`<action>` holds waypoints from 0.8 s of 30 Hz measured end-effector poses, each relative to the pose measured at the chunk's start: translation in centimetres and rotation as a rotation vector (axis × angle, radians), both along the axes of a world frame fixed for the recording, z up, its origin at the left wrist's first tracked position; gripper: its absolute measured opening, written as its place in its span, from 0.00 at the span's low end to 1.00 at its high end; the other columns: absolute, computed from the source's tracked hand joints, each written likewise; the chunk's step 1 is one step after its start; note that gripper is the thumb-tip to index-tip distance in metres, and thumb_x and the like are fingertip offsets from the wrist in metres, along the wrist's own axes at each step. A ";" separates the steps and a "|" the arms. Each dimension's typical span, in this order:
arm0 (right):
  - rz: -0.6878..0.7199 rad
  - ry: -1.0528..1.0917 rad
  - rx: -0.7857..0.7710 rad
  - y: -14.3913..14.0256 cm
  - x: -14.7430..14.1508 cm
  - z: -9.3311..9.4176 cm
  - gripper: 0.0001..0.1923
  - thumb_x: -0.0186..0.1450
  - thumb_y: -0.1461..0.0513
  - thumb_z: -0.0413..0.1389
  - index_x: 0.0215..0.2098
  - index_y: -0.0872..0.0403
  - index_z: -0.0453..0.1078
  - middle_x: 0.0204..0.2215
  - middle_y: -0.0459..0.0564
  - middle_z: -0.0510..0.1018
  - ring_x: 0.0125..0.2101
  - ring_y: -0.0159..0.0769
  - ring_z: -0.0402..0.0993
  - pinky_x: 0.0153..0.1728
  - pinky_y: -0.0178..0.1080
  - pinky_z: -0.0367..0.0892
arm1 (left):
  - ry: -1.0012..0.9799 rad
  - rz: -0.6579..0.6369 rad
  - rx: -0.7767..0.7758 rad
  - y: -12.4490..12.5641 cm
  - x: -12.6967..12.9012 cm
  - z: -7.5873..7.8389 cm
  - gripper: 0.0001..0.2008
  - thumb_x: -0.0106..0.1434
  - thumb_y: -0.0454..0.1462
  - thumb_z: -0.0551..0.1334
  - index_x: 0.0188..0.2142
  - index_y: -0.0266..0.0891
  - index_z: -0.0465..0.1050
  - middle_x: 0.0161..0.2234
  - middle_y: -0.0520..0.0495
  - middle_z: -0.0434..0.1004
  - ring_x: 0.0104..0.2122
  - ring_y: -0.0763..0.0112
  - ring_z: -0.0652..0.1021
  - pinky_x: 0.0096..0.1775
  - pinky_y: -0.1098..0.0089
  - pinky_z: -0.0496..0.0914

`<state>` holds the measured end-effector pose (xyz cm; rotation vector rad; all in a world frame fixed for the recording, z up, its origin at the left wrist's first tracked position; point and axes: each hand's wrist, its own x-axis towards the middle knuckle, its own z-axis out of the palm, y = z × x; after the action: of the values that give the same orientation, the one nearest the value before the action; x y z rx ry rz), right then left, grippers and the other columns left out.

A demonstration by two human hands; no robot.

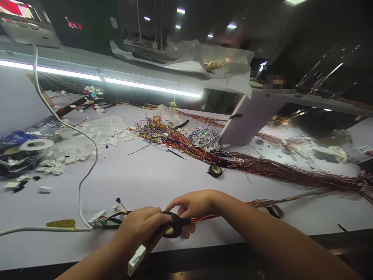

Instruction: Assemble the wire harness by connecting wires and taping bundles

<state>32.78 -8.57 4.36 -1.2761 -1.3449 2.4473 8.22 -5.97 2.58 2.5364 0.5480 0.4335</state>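
My left hand (142,224) is closed around a wire harness, its fingertips against a roll of black tape (175,228). My right hand (196,205) curls over the harness's orange wires (205,218) at the roll's other side, with index finger and thumb at the roll; some of its fingers pass behind the wires. Black wrapping covers the harness beside the roll. Left of my left hand, the harness ends in white connectors (98,217) and a small black connector (118,200). A branch with a white connector (136,260) hangs in front of my left wrist.
A white cable (94,155) drops onto the table at left. Loose white connectors (55,166) and tape rolls (36,144) lie there. A thick wire bundle (186,142) crosses behind, with another black tape roll (215,171) beside it. A shelf post (243,120) stands at back right.
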 end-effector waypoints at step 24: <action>-0.463 0.166 0.137 0.4 -2.1 1.9 0.26 0.55 0.50 0.65 0.44 0.56 0.65 0.26 0.46 0.76 0.23 0.28 0.72 0.21 0.28 0.60 | -0.269 0.114 -0.017 -2.0 0.1 1.0 0.04 0.65 0.36 0.58 0.39 0.43 0.71 0.26 0.54 0.76 0.23 0.74 0.75 0.27 0.75 0.66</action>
<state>30.72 -8.19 6.22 -1.1643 -1.0172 2.0550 8.37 -7.94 3.60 2.3863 0.5904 0.7941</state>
